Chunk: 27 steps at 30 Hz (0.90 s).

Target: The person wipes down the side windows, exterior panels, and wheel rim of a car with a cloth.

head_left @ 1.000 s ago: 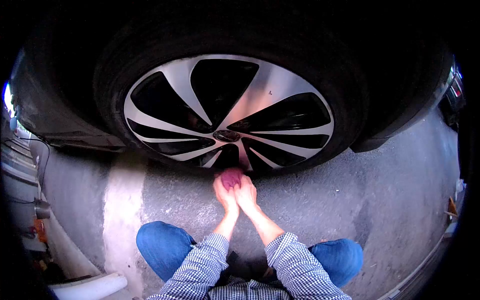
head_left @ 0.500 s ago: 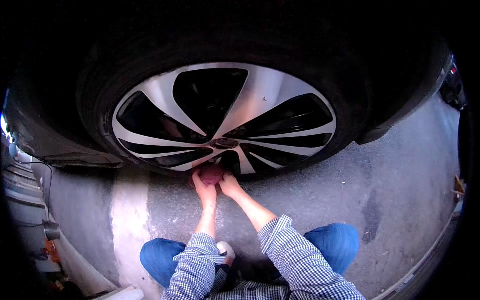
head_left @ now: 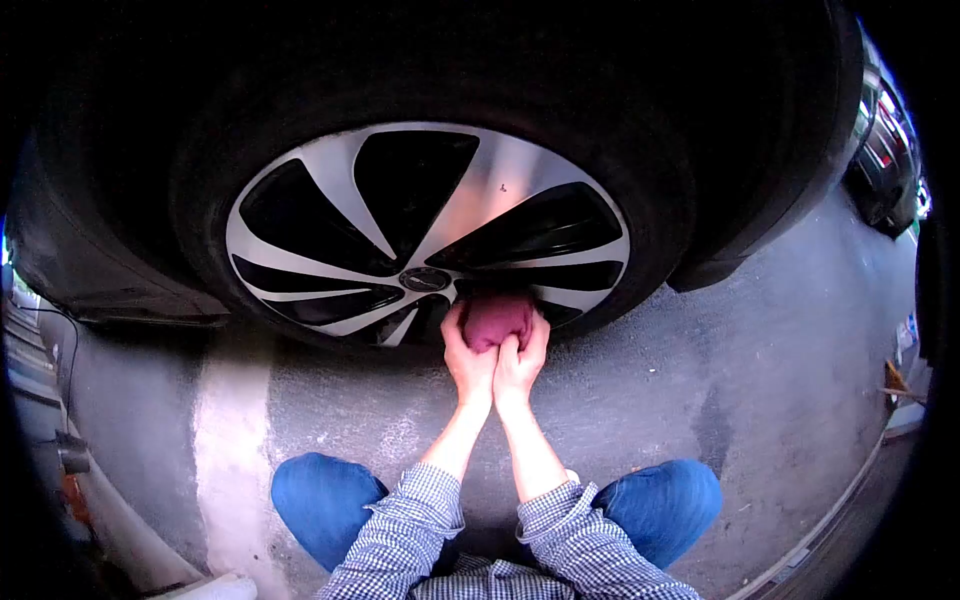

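Observation:
A bunched dark red cloth (head_left: 497, 320) is held between my two hands at the lower right part of the wheel rim (head_left: 330, 165). My left hand (head_left: 467, 362) grips it from the left, my right hand (head_left: 522, 360) from the right, with the wrists close together. The cloth covers part of the lower spokes, just right of and below the centre cap (head_left: 426, 280). Silver and black spokes fan out around the cap, inside a dark tyre (head_left: 655, 200). The fingertips behind the cloth are hidden.
My bent knees in blue jeans (head_left: 325, 505) are on both sides of my arms. A pale stripe (head_left: 230, 430) runs along the grey floor (head_left: 640, 400). Another dark car (head_left: 885, 165) stands at the far right. A white cylindrical object (head_left: 215, 588) lies at the lower left.
Both hands first moved left along the lower rim with the cloth, then right and up onto the spokes right of the centre. The hands have come together again after being slightly apart.

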Tool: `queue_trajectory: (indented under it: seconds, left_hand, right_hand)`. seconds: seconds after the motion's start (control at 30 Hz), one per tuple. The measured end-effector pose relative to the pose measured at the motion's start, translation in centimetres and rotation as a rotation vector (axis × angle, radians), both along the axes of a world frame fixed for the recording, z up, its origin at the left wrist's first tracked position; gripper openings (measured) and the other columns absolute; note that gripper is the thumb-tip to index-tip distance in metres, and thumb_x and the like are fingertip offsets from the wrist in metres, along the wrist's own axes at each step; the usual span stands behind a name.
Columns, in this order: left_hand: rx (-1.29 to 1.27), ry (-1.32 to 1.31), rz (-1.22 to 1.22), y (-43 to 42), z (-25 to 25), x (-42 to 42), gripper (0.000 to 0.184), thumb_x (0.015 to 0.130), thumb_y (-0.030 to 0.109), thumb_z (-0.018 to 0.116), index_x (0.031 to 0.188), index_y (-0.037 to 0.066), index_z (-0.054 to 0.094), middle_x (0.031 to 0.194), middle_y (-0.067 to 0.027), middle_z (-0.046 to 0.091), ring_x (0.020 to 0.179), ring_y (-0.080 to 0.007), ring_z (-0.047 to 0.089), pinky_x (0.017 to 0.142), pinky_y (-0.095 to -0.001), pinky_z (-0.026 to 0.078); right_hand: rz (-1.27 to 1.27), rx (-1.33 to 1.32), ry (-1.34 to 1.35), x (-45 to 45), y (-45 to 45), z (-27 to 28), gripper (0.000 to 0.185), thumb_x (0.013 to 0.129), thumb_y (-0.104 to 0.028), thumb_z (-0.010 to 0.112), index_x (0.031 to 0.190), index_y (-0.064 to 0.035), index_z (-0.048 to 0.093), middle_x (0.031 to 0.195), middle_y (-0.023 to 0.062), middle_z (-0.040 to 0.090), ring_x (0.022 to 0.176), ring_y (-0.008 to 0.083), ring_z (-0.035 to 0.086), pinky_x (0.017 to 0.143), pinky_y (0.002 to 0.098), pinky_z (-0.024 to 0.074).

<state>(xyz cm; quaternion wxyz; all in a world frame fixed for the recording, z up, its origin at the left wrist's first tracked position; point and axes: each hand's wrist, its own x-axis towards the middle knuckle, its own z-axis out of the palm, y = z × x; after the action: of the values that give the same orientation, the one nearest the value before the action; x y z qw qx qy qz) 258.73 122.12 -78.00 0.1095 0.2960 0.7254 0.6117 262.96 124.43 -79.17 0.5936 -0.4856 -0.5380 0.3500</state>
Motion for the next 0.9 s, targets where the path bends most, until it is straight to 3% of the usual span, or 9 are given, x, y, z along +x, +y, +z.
queue_trajectory:
  seconds: [0.1, 0.17, 0.23, 0.3, 0.5, 0.57, 0.73, 0.77, 0.9]
  left_hand:
    - [-0.065, 0.052, -0.082, 1.2, -1.3, -0.1, 0.053, 0.069, 0.015, 0.069, 0.117, 0.005, 0.051, 0.112, -0.0173, 0.058, 0.108, -0.0333, 0.055, 0.094, -0.0380, 0.042]
    - [-0.249, 0.524, -0.336, 1.5, -1.9, -0.4, 0.045, 0.072, 0.021, 0.065, 0.113, 0.006, 0.054, 0.105, -0.0162, 0.059, 0.100, -0.0362, 0.055, 0.089, -0.0417, 0.044]
    - [-0.167, 0.684, -0.360, 1.2, -4.1, 1.2, 0.041, 0.072, 0.017, 0.062, 0.111, 0.009, 0.057, 0.099, -0.0140, 0.057, 0.096, -0.0349, 0.053, 0.080, -0.0447, 0.045]
    - [-0.235, 0.671, -0.499, 1.3, -4.6, 1.9, 0.040, 0.073, 0.018, 0.062, 0.112, 0.008, 0.057, 0.100, -0.0130, 0.056, 0.096, -0.0346, 0.053, 0.080, -0.0442, 0.045]
    - [-0.193, 0.449, -0.420, 1.4, -2.7, 1.5, 0.036, 0.076, 0.017, 0.060, 0.111, 0.006, 0.057, 0.105, -0.0166, 0.059, 0.098, -0.0363, 0.054, 0.080, -0.0448, 0.045]
    - [-0.287, 0.149, -0.258, 0.3, 1.3, 0.6, 0.052, 0.072, 0.020, 0.070, 0.119, 0.005, 0.053, 0.113, -0.0186, 0.058, 0.106, -0.0353, 0.054, 0.090, -0.0400, 0.044]
    - [-0.079, 0.027, 0.137, -1.6, 2.2, -1.1, 0.059, 0.074, 0.014, 0.071, 0.127, 0.006, 0.046, 0.123, -0.0168, 0.055, 0.115, -0.0280, 0.053, 0.099, -0.0352, 0.039]
    - [0.003, 0.076, 0.189, -2.2, 2.4, -1.0, 0.063, 0.072, 0.010, 0.070, 0.129, 0.005, 0.044, 0.125, -0.0170, 0.053, 0.117, -0.0287, 0.051, 0.101, -0.0367, 0.038]
    - [0.093, 0.148, 0.204, -1.8, 5.5, -4.5, 0.067, 0.071, 0.007, 0.066, 0.132, 0.004, 0.039, 0.128, -0.0184, 0.051, 0.118, -0.0291, 0.049, 0.101, -0.0368, 0.037]
  right_hand:
    - [0.137, -0.064, -0.167, 1.4, 1.5, -2.4, 0.037, 0.074, -0.004, 0.048, 0.110, 0.0011, 0.054, 0.107, 0.0210, 0.055, 0.102, 0.0382, 0.051, 0.091, 0.0452, 0.0400]
    - [0.046, -0.014, -0.224, 2.4, 1.5, -6.8, 0.029, 0.076, -0.008, 0.051, 0.104, -0.0011, 0.057, 0.103, 0.0206, 0.057, 0.098, 0.0379, 0.052, 0.086, 0.0452, 0.0413]
    - [0.002, -0.170, -0.203, 3.8, 1.9, -7.1, 0.026, 0.078, -0.011, 0.053, 0.102, -0.0028, 0.058, 0.101, 0.0189, 0.059, 0.098, 0.0370, 0.053, 0.085, 0.0446, 0.0413]
    - [-0.066, -0.105, -0.263, 4.8, 1.8, -7.8, 0.023, 0.080, -0.016, 0.054, 0.099, -0.0037, 0.058, 0.096, 0.0193, 0.059, 0.092, 0.0377, 0.055, 0.080, 0.0450, 0.0431]
    - [0.047, -0.247, -0.303, 4.4, 2.9, -6.9, 0.025, 0.077, -0.013, 0.053, 0.098, 0.0000, 0.057, 0.099, 0.0228, 0.058, 0.094, 0.0414, 0.053, 0.085, 0.0473, 0.0414]
    - [0.139, -0.156, -0.369, 2.2, 3.1, -5.2, 0.026, 0.075, -0.011, 0.052, 0.098, 0.0015, 0.057, 0.100, 0.0238, 0.058, 0.097, 0.0427, 0.052, 0.088, 0.0480, 0.0403]
    - [0.289, -0.155, -0.270, -1.7, 1.5, -0.3, 0.039, 0.072, -0.004, 0.050, 0.110, 0.0010, 0.057, 0.111, 0.0251, 0.056, 0.106, 0.0423, 0.051, 0.094, 0.0452, 0.0401]
    - [0.316, -0.151, -0.090, -2.4, 0.4, 0.4, 0.041, 0.070, 0.001, 0.047, 0.110, 0.0004, 0.058, 0.111, 0.0243, 0.057, 0.106, 0.0413, 0.052, 0.095, 0.0438, 0.0405]
    - [0.320, 0.280, 0.076, -5.9, 0.4, 4.3, 0.045, 0.065, 0.004, 0.044, 0.109, 0.0026, 0.056, 0.110, 0.0234, 0.057, 0.105, 0.0440, 0.050, 0.095, 0.0470, 0.0391]
